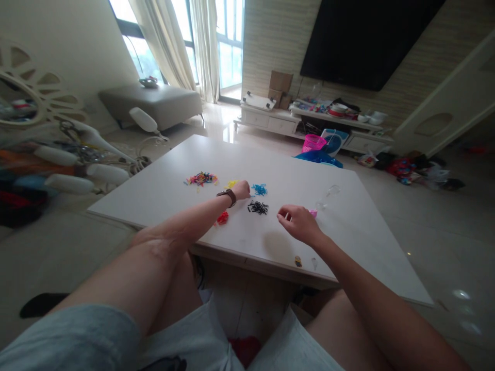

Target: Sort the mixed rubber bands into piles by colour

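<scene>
My left hand (242, 190), a dark-banded watch (228, 196) on its wrist, reaches over the white table with its fingers pinched downward. Its fingertips are beside a heap of blue small bands (260, 189); what they hold is too small to make out. Partly behind this hand lie yellow pieces (231, 184). Black bands (258, 207) form a heap between my hands, and red ones (221, 218) lie under my left forearm. My right hand (298, 222) hovers loosely curled, a gap between thumb and fingers, nothing visible in it. Pink pieces (313, 213) show behind it.
A mixed multicoloured heap (202, 179) sits at the left of the white table (185, 154). Near the front edge are a small yellow figure (297, 261) and a clear piece (314, 263). Another clear object (332, 191) lies at right. Beyond stands a pink basket (314, 142).
</scene>
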### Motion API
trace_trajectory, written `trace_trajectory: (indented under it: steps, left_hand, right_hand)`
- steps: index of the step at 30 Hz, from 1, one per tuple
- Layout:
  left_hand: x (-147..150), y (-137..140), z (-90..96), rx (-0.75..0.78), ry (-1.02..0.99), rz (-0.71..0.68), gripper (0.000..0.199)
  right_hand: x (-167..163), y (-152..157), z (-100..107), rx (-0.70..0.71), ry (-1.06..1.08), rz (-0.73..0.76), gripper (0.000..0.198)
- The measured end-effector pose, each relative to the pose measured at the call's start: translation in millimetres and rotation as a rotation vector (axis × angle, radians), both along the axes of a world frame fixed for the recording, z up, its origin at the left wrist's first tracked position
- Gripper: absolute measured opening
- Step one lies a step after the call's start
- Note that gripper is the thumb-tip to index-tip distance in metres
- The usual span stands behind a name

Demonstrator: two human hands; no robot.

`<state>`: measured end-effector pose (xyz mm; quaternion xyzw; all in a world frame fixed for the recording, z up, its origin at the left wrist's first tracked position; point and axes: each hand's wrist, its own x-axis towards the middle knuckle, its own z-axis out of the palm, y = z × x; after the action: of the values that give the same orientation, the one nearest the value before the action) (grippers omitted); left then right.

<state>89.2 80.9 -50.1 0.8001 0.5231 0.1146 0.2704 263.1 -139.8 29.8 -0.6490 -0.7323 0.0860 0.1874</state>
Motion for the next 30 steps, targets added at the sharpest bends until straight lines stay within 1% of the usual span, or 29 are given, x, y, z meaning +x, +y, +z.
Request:
trace_trajectory:
  steps: [4,7,10,13,15,17,19,20,21,22,23,25,27,30]
  left_hand:
    - [10,1,-9.6,0.016,-0.003,0.006,0.011]
    - [13,4,-8.5,0.039,-0.04,0.006,0.011]
    - [17,9,-0.1,0.045,-0.097,0.006,0.01]
    - [23,9,12.3,-0.008,-0.157,0.012,0.01]
    - [25,3,22.3,-0.071,-0.201,0.006,0.02]
    - [23,-11,33.8,-0.204,-0.291,-0.02,0.039]
    - [15,-30,45.4,-0.651,-0.6,-0.058,0.05]
    - [10,-41,50.6,-0.852,-0.695,-0.087,0.052]
    - [3,-51,54.9,-1.005,-0.759,-0.104,0.053]
    - [-3,-61,58.1,-1.124,-0.8,-0.119,0.053]
    - [-9,-71,60.0,-1.207,-0.833,-0.13,0.051]
    - [-18,-86,60.5,-1.304,-0.863,-0.157,0.046]
    - [-23,-97,58.7,-1.357,-0.856,-0.184,0.039]
    - [-24,-107,57.4,-1.407,-0.832,-0.25,0.025]
  right_hand:
    - [1,-9,7,0.029,-0.015,0.014,0.016]
    - [4,-16,9,0.031,-0.021,0.031,0.015]
    - [8,-20,10,0.018,-0.019,0.03,0.015]
    - [10,-21,10,0.01,-0.018,0.025,0.015]
    - [12,-19,10,0.015,-0.013,0.021,0.015]
    - [12,-15,11,0.024,0.007,0.015,0.014]
    - [12,-11,11,0.034,0.051,0.012,0.013]
    - [12,-9,10,0.039,0.084,0.016,0.012]
    - [12,-7,9,0.044,0.123,0.026,0.012]
    - [12,-5,8,0.049,0.166,0.04,0.012]
    - [11,-3,7,0.051,0.212,0.057,0.013]
    - [9,1,3,0.041,0.298,0.097,0.014]
    - [5,4,-2,0.017,0.356,0.142,0.015]
    - [0,8,-9,-0.02,0.389,0.205,0.015]
